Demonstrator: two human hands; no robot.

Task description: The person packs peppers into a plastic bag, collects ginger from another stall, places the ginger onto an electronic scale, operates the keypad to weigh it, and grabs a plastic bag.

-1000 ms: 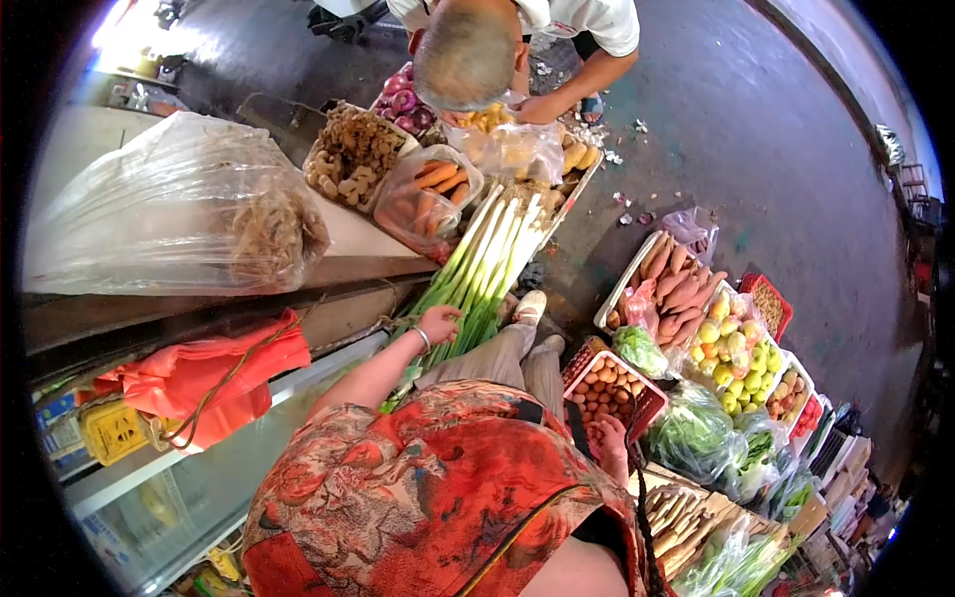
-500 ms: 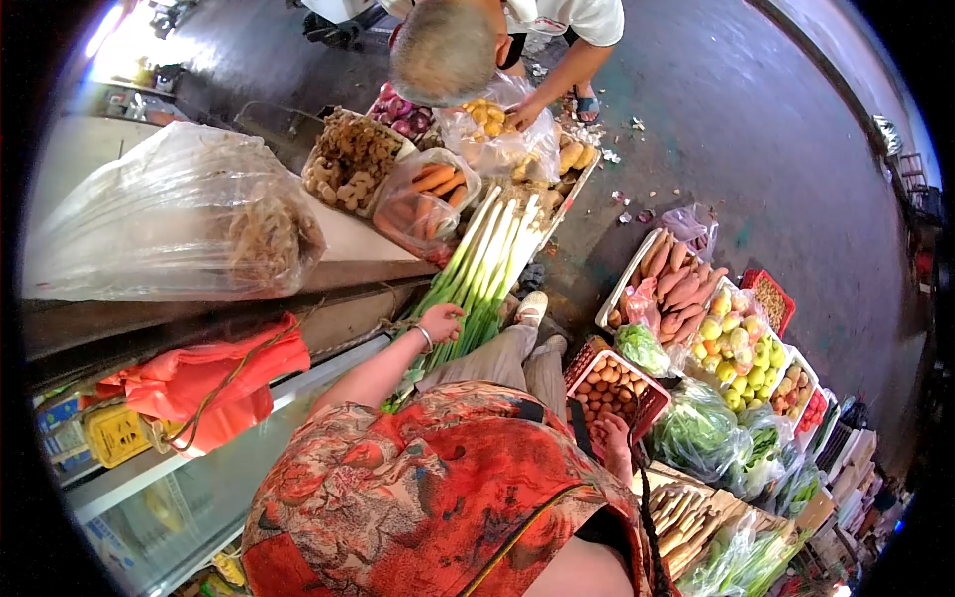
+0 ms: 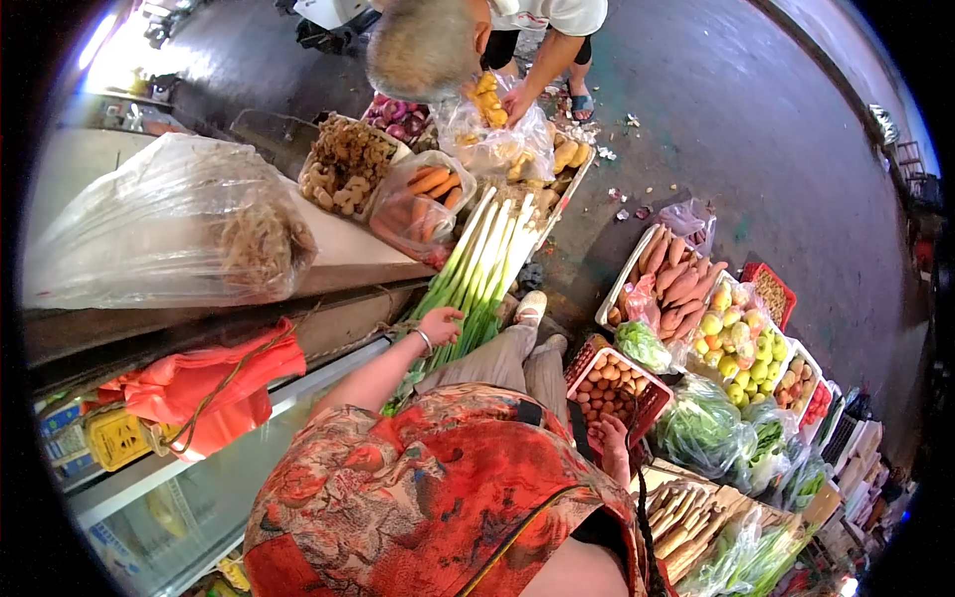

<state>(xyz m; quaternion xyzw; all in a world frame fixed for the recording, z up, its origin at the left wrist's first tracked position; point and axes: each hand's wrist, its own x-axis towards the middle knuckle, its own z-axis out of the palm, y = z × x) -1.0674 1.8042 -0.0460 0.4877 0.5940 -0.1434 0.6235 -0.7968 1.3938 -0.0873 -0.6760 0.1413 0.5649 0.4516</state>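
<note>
My left hand [image 3: 440, 326], with a bracelet at the wrist, rests over the green leaves of a bundle of long leeks [image 3: 485, 261]. Its fingers are loosely bent and grip nothing visible. Beside the red crate of eggs [image 3: 609, 386] hangs my right hand [image 3: 609, 438], fingers slightly curled and apart, holding nothing that shows. Across the stall a person [image 3: 423, 50] in a white shirt bends over a clear plastic bag [image 3: 477, 139], one hand at yellow ginger-like roots [image 3: 487, 99] on it.
Ginger [image 3: 343, 179], bagged carrots [image 3: 433, 184], onions [image 3: 400, 117] and potatoes [image 3: 569, 154] surround the leeks' far end. At right lie sweet potatoes [image 3: 676, 284], apples [image 3: 736, 333] and bagged greens [image 3: 696, 418]. A large plastic bag [image 3: 164, 229] and red bags [image 3: 214, 383] are at left.
The other person's head and arm have shifted left, and the yellow roots have been lifted somewhat above the plastic bag. My hands have hardly moved.
</note>
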